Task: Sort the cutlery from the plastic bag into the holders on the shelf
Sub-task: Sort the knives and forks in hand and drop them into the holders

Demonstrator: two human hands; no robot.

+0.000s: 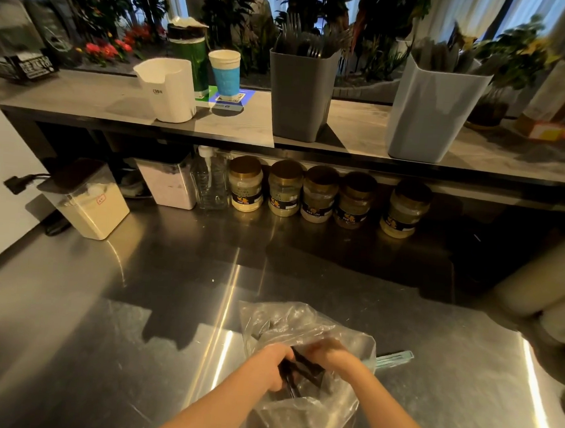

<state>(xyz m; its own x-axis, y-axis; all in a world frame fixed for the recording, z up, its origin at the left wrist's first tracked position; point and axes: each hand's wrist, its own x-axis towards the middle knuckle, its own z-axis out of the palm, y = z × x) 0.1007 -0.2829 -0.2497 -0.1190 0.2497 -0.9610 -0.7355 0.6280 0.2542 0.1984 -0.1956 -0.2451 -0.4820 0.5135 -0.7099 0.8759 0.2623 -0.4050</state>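
Observation:
A clear plastic bag (288, 325) lies on the steel counter (139, 304) near the front edge, with black plastic cutlery (302, 370) inside. My left hand (271, 365) grips a bundle of the black pieces at the bag's mouth. My right hand (331, 355) is partly inside the bag and also holds black cutlery; it is blurred. On the shelf (233, 126) above stand a dark grey holder (302, 93) full of black forks and a light grey holder (434, 110) with dark utensils.
A white container (168, 88), a blue paper cup (224, 71) and a green canister stand on the shelf's left. Several jars (318, 196), a pump bottle and two powder tubs line the counter's back. A wrapped teal item (394, 358) lies right of the bag.

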